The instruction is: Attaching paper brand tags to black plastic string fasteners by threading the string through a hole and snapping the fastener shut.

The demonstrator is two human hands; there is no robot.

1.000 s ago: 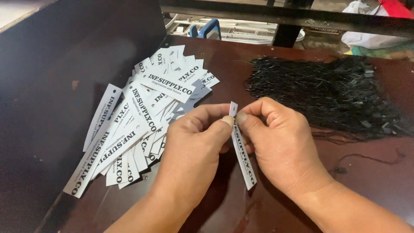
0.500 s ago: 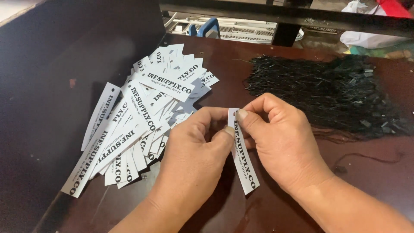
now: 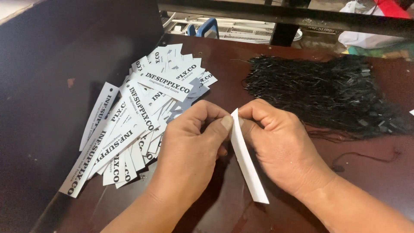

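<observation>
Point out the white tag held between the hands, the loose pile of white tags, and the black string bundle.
white tag (image 3: 248, 168): head view, on its blank middle below the fingers.
pile of white tags (image 3: 138, 116): head view, on a top tag's face.
black string bundle (image 3: 323, 92): head view, on the tangle's middle.

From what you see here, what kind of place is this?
Probably a garment or packing workshop: a pile of white paper tags, a heap of black tag strings on a dark worktable, both hands pinching one tag.

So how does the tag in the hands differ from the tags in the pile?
The held tag is pinched at its top end by both hands, left hand and right hand; the pile of tags lies loose on the table. The held one shows a blank white side; the piled ones show black print. Both are narrow white strips.
</observation>
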